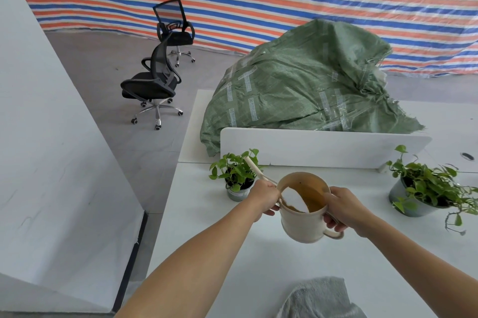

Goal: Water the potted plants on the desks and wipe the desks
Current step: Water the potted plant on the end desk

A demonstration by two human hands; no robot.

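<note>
A cream watering can [302, 222] with brownish water inside hangs tilted over the white desk [212, 240]. My right hand [341, 209] grips its handle. My left hand [266, 197] holds the base of its long spout, whose tip reaches into the leaves of a small potted plant [236, 175] in a pale pot. A larger potted plant [424, 188] in a grey pot stands at the right. A grey cloth [320, 299] lies on the desk at the near edge.
A low white divider panel [323, 148] runs behind the plants. Beyond it a big green woven sack [297, 85] lies on the far desk. Two black office chairs [155, 85] stand on the floor at the left. A white wall [51, 162] borders the left side.
</note>
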